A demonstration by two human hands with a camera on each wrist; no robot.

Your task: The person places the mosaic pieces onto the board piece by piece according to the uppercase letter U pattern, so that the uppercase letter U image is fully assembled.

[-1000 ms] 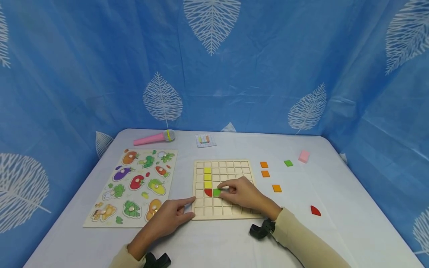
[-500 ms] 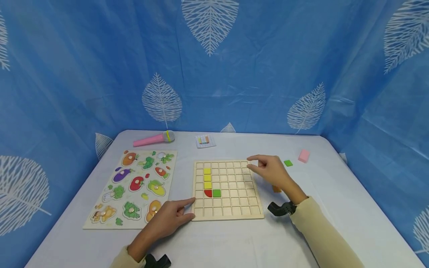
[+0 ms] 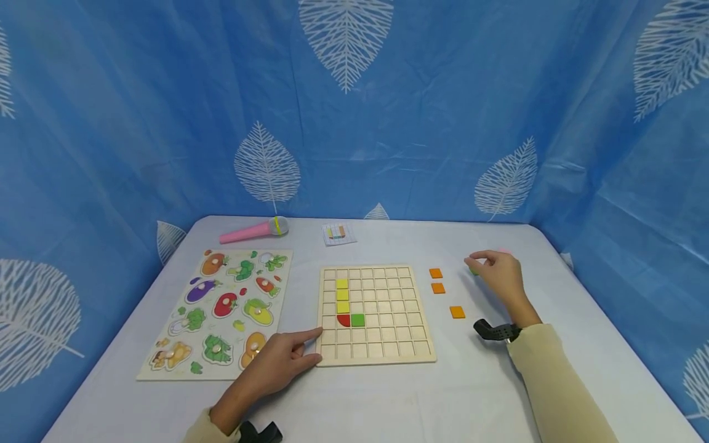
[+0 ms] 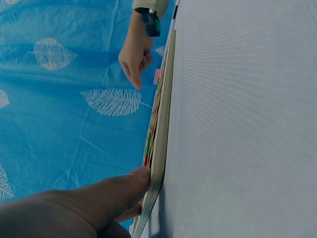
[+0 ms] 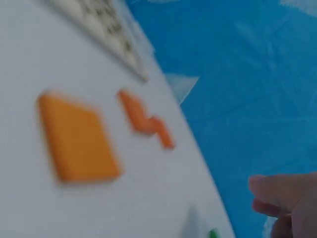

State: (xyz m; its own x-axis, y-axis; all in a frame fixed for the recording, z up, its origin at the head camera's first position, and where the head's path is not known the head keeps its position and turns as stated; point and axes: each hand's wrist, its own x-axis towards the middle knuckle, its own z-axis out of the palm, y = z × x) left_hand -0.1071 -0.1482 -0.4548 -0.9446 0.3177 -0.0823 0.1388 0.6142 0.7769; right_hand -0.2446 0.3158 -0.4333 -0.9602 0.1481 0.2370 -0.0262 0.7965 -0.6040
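At the left edge of the wooden grid board (image 3: 376,351), my left hand (image 3: 277,363) rests its extended index finger and thumb against the rim. Yellow squares (image 3: 343,295), a red quarter-circle (image 3: 344,320) and a green square (image 3: 357,320) sit in the board's cells. My right hand (image 3: 501,277) hovers above a loose green tile (image 3: 474,271), partly hidden by the fingertips. In the right wrist view the fingers (image 5: 277,191) are apart from that tile (image 5: 213,233), holding nothing. A pink block (image 3: 504,250) shows only slightly behind the right hand.
Orange square tiles (image 3: 457,312) lie between the board and my right arm. To the left is a vegetable puzzle board (image 3: 216,314). A pink toy microphone (image 3: 255,231) and a small pattern card (image 3: 339,234) lie at the back, before a blue curtain (image 3: 421,123).
My right hand has let go of the green square in the board and moved right to the loose green tile. The left hand has stayed at the board's edge.
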